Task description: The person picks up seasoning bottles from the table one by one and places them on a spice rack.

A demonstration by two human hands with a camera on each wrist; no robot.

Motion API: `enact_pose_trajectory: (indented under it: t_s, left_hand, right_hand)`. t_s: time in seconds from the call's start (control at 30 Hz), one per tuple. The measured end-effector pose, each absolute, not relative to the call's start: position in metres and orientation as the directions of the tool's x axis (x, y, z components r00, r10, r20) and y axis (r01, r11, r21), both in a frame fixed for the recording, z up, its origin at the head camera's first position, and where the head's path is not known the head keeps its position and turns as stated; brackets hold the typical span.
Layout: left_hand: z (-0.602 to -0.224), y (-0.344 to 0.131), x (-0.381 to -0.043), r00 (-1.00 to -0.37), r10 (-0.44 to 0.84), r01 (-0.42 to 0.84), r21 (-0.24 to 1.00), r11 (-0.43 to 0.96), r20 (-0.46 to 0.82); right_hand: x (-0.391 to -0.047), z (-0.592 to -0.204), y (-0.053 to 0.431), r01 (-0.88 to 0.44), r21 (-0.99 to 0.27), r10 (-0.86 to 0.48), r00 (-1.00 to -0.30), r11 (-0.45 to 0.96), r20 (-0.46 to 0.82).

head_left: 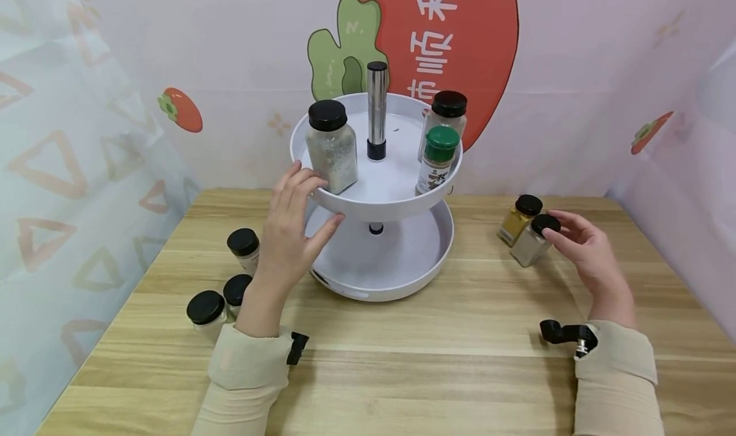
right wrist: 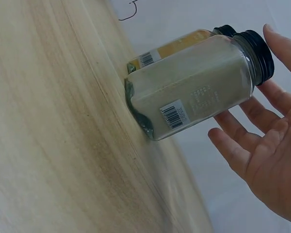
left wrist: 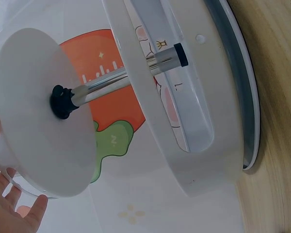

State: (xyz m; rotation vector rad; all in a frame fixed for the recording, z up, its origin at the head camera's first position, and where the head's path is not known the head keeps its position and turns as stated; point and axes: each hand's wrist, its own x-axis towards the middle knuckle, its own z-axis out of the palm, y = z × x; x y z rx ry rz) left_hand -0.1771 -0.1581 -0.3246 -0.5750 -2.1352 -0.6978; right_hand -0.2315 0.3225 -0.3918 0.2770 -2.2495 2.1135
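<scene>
A white two-tier stand (head_left: 379,204) with a metal post is at the table's middle. My left hand (head_left: 290,225) holds its upper rim from the left, fingers over the edge and thumb below. Beside those fingers a large clear jar (head_left: 332,148) with a black lid stands on the upper tier. My right hand (head_left: 589,247) has thumb and forefinger right at the black lid of a square spice jar (right wrist: 194,90) of pale powder, its other fingers spread loosely beneath. Against that jar stands another of yellow powder (head_left: 517,222).
A green-capped shaker (head_left: 437,161) and a black-lidded jar (head_left: 448,113) stand at the upper tier's right. Several black-lidded jars, one near the front (head_left: 207,314), are left of the stand, partly behind my left arm. A printed cloth (head_left: 241,52) hangs behind the table (head_left: 402,372).
</scene>
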Motion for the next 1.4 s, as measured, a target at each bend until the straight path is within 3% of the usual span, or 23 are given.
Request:
enact_pose_trajectory:
  t_s: [0.47,0.83,1.4]
  left_hand:
    - [-0.325,-0.157,-0.178,-0.576,0.162,0.606,0.286,0.742,0.801]
    - [-0.326,-0.157,-0.179,-0.572,0.163,0.610,0.285,0.739,0.804]
    - [-0.326,-0.157,-0.179,-0.563,0.160,0.616,0.283,0.735,0.811]
  right_hand:
    - [-0.233,-0.399,0.325,-0.126,-0.991,-0.122,-0.985,0.053,0.119]
    - [-0.233,-0.401,0.325,-0.100,-0.984,-0.101,-0.991,0.148,0.086]
    - [-0.235,-0.403,0.321,-0.145,-0.988,-0.068,-0.988,0.050,0.142]
